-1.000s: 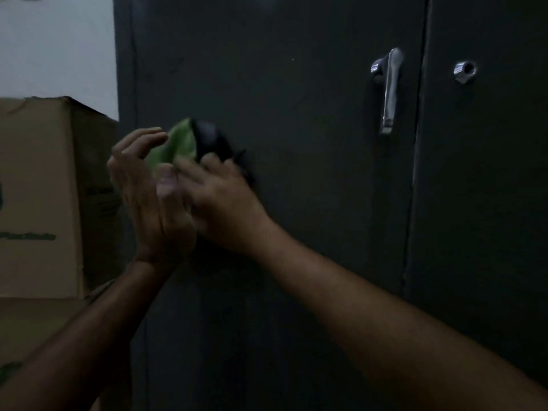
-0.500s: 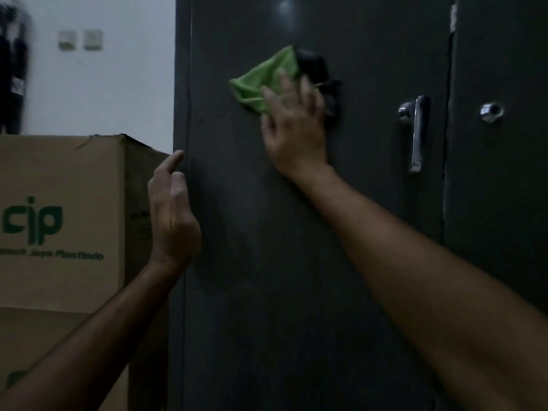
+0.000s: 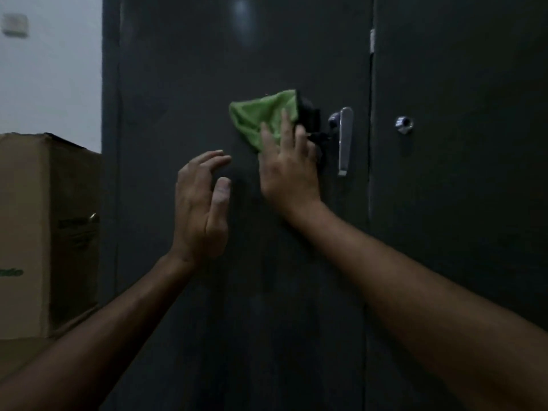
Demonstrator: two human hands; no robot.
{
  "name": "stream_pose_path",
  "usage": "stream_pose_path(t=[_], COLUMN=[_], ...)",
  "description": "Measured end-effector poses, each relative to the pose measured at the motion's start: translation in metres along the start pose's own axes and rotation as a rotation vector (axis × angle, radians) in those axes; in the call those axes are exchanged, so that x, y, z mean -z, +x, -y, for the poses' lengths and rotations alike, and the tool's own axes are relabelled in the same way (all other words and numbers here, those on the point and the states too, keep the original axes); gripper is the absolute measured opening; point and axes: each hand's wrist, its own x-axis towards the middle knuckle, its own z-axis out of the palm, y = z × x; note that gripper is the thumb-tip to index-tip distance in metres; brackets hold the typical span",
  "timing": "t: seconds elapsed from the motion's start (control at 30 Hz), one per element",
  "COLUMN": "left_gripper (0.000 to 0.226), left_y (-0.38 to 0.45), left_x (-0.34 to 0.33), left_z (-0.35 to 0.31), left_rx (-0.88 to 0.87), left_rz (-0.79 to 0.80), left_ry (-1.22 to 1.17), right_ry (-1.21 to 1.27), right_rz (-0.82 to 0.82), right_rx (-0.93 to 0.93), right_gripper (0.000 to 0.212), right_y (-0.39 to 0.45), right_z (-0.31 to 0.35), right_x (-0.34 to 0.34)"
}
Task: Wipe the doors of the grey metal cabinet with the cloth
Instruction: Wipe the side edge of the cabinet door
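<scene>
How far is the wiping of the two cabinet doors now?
Done: cannot tell; no wiped area shows. In hand: the right hand presses the green cloth on the left door, beside its handle. The left hand holds nothing. Left: probably the right door.

Cloth on the cabinet door

The right hand [image 3: 289, 176] presses the green cloth [image 3: 261, 117] flat on the left door [image 3: 192, 84], beside its handle [image 3: 345, 140]; the left hand [image 3: 201, 209] hovers open.

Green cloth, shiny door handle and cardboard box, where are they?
green cloth [image 3: 258, 117], head view, middle of its bunched fabric.
door handle [image 3: 345, 140], head view, its lever.
cardboard box [image 3: 26, 226], head view, its front face.
</scene>
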Motion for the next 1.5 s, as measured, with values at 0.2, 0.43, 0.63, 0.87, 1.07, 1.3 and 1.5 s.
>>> stream_pose_path(t=[0.2,0.43,0.63,0.87,1.07,1.3,1.5], left_gripper=[0.049,0.071,0.065,0.057,0.057,0.056,0.056], left_y=[-0.023,0.024,0.087,0.100,0.104,0.105,0.108], left_x=[-0.061,-0.125,-0.158,-0.183,-0.182,-0.174,-0.166], left_z=[-0.044,-0.068,-0.078,-0.084,-0.083,-0.074,-0.079], left_rx=[-0.164,-0.203,-0.209,-0.118,-0.130,-0.160,-0.154], left_rz=[0.225,0.153,0.098,0.088,0.091,0.142,0.183], left_ry=[0.033,0.069,0.086,-0.026,-0.047,-0.066,-0.071], right_ry=[-0.017,-0.161,-0.047,0.071,0.104,0.012,0.034], right_rz=[0.097,0.037,-0.005,0.006,0.077,0.041,0.110], right_rx=[0.394,0.231,-0.376,-0.157,-0.102,-0.272,-0.181], right_gripper=[0.051,0.050,0.050,0.042,0.042,0.045,0.045], right_y=[-0.171,-0.126,-0.090,-0.090,-0.185,-0.082,-0.184], right_z=[-0.108,-0.231,-0.262,-0.148,-0.143,-0.142,-0.133], right_x=[0.010,0.028,0.036,0.016,0.021,0.021,0.028])
